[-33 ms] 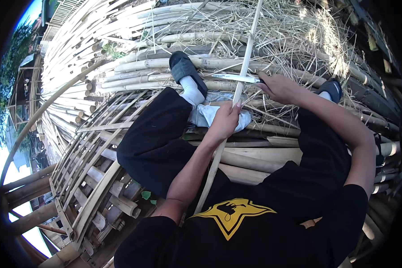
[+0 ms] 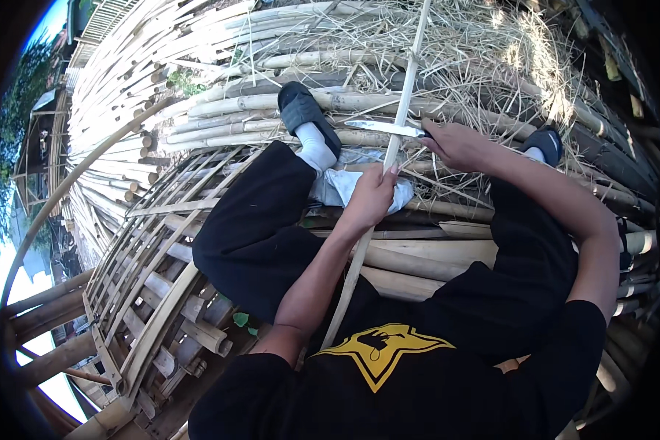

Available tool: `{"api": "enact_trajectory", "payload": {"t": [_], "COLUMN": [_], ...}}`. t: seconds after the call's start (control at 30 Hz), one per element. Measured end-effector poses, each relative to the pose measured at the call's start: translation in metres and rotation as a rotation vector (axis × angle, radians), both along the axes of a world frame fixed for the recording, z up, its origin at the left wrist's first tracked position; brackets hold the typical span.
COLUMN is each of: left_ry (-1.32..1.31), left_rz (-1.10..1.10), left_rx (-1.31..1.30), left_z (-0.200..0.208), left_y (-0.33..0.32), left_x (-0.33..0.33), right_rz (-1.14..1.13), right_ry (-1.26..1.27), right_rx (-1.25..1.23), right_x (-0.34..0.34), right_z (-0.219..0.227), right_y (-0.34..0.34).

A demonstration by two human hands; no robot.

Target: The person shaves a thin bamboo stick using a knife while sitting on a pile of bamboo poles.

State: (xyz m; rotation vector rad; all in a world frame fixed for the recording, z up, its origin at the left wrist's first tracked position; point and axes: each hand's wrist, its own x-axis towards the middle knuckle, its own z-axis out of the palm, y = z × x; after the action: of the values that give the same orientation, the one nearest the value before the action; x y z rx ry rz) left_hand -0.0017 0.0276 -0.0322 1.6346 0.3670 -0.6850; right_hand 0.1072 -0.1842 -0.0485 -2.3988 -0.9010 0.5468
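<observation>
A long, pale bamboo strip [image 2: 405, 92] runs from the far edge of the view down between my arms to my lap. My left hand [image 2: 372, 195] is wrapped round it at about the middle of its length. In my right hand [image 2: 453, 144] is a knife [image 2: 380, 127], held by its dark handle. The blade points left and lies across the strip, a little beyond my left hand. Whether the edge cuts into the strip cannot be made out. Under my left hand, white cloth or plastic [image 2: 342, 183] lies between my legs.
Bamboo poles [image 2: 220, 110] cover the ground ahead. Shavings and thin scraps [image 2: 484, 66] are heaped beyond my right hand. A slatted bamboo frame [image 2: 150, 271] stands at my left. My sandalled feet [image 2: 301, 110] rest on either side of the strip.
</observation>
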Motion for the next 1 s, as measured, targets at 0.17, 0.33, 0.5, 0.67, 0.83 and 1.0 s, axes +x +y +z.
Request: {"api": "enact_trajectory", "payload": {"t": [0.17,0.33,0.5,0.67,0.83,1.0], "left_ry": [-0.047,0.068,0.03,0.028,-0.059,-0.016], "left_rz": [-0.026,0.028,0.01,0.035,0.0,0.003], "left_rx": [-0.017,-0.147,-0.112,-0.071,-0.04,-0.036], "left_z": [-0.004,0.022,0.014,0.02,-0.001,0.005], "left_y": [-0.008,-0.003,0.0,-0.005,-0.004,-0.001], "left_x": [-0.007,-0.002,-0.002,-0.002,-0.009,0.002], "right_rz": [-0.602,-0.883,-0.391,0.065,-0.104,-0.269], "right_ry": [-0.149,-0.381,-0.121,-0.103,-0.114,-0.109], "right_rx": [-0.406,-0.027,0.043,0.056,-0.022,-0.137], "right_x": [0.149,0.166,0.064,0.01,0.057,0.084], "right_z": [-0.047,0.003,0.036,0.019,-0.016,-0.004], "right_y": [-0.124,-0.165,-0.062,-0.01,-0.039,-0.04]}}
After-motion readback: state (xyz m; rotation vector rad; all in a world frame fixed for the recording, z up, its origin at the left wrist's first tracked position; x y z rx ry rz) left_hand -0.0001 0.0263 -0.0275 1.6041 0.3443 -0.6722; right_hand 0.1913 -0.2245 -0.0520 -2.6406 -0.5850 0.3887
